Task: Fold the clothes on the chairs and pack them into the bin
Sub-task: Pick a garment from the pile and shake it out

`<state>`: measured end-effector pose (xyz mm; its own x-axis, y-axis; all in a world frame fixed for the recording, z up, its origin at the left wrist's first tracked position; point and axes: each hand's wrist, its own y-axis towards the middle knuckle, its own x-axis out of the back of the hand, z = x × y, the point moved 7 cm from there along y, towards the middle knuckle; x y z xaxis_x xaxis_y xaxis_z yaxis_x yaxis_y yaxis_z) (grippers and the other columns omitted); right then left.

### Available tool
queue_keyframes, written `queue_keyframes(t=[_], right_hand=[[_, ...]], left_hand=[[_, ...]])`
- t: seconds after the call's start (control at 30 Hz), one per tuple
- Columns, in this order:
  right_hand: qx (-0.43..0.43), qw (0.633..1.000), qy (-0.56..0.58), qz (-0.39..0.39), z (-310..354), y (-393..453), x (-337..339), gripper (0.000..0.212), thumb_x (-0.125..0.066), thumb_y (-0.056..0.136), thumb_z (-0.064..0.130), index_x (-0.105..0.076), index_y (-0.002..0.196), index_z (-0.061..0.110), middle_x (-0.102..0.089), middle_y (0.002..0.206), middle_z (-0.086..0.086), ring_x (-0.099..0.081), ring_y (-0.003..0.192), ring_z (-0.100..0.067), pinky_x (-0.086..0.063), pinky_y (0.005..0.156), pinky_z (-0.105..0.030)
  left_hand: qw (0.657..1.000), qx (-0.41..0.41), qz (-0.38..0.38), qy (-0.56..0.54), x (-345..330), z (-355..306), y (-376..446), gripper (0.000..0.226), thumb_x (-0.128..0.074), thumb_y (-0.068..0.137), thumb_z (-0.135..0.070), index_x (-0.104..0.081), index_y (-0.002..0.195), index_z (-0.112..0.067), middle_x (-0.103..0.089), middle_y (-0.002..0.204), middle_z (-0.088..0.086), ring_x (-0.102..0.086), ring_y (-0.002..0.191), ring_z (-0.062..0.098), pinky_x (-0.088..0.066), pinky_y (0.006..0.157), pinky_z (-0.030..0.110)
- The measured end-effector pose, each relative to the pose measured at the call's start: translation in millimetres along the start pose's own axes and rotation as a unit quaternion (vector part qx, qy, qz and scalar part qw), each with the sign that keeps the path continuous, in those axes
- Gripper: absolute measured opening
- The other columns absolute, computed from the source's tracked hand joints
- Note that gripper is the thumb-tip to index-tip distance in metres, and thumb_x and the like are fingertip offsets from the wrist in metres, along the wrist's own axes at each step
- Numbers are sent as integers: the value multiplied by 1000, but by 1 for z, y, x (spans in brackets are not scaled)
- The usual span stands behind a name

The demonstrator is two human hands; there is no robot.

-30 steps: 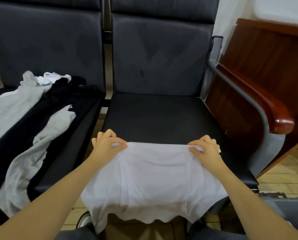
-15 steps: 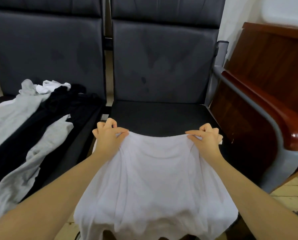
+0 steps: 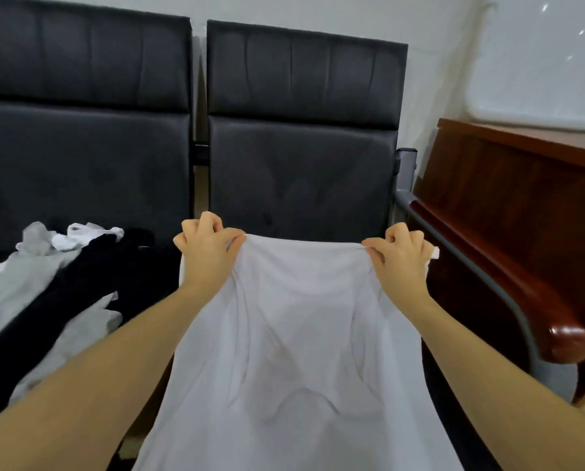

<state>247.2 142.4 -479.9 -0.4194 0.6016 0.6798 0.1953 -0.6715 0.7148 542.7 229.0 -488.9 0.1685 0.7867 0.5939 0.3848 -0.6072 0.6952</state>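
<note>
We hold the white shirt (image 3: pixel 294 351) up over the right chair (image 3: pixel 304 130), left hand (image 3: pixel 206 253) and right hand (image 3: pixel 399 258) pinching its top corners; unfolded clothes pile (image 3: pixel 46 290) lies left of that chair.

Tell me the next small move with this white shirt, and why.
Probably lower the white cotton shirt flat onto the black padded chair seat. Left hand and right hand each pinch a top corner, the cloth hangs spread, and that chair holds no clothes.
</note>
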Motion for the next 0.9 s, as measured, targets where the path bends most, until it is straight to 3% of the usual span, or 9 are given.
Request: queue_keyframes(t=[0.2, 0.37, 0.43, 0.57, 0.73, 0.9], right_hand=[[-23, 998, 55, -29, -3, -27, 21, 16, -70, 84, 8, -75, 91, 21, -40, 87, 0, -31, 83, -20, -19, 78, -35], [-81, 990, 114, -2, -1, -67, 50, 14, -69, 86, 15, -76, 93, 25, -40, 89, 2, -31, 86, -20, -10, 75, -24], [-102, 986, 132, 15, 1, -85, 65, 12, -69, 86, 19, -76, 93, 27, -42, 88, 3, -31, 87, -17, -12, 76, -26], [-116, 979, 159, 52, 3, -120, 93, 10, -67, 88, 27, -74, 94, 30, -43, 90, 6, -33, 92, -16, -31, 86, -40], [-121, 970, 188, 94, 6, -168, 114, 9, -66, 88, 28, -73, 93, 32, -43, 87, 10, -33, 92, -15, -32, 85, -37], [-133, 952, 244, 131, 7, -213, 125, 9, -65, 89, 26, -71, 88, 32, -47, 84, 8, -36, 87, -7, -19, 76, -26]], left_hand=[[999, 23, -24, -21, 30, -4, -21, 9, -69, 85, -25, -75, 86, -18, -39, 91, -2, -36, 93, 25, -16, 80, 32], [998, 37, -2, -44, 57, -2, -61, 5, -72, 82, -28, -74, 80, -23, -38, 90, -1, -35, 92, 22, -16, 81, 34], [997, 50, 9, -52, 73, -3, -76, 4, -73, 81, -29, -74, 79, -25, -39, 90, 0, -32, 92, 20, -16, 80, 33], [998, 44, 28, -45, 103, -5, -105, 5, -73, 81, -28, -74, 76, -27, -40, 91, -1, -29, 92, 16, -16, 82, 33], [997, 56, 40, -45, 127, 0, -145, 5, -74, 80, -26, -75, 75, -25, -39, 91, -2, -30, 92, 18, -15, 83, 33], [998, 55, 39, 0, 140, 9, -186, 16, -74, 80, -32, -72, 70, -20, -39, 88, 0, -32, 88, 22, -15, 80, 34]])
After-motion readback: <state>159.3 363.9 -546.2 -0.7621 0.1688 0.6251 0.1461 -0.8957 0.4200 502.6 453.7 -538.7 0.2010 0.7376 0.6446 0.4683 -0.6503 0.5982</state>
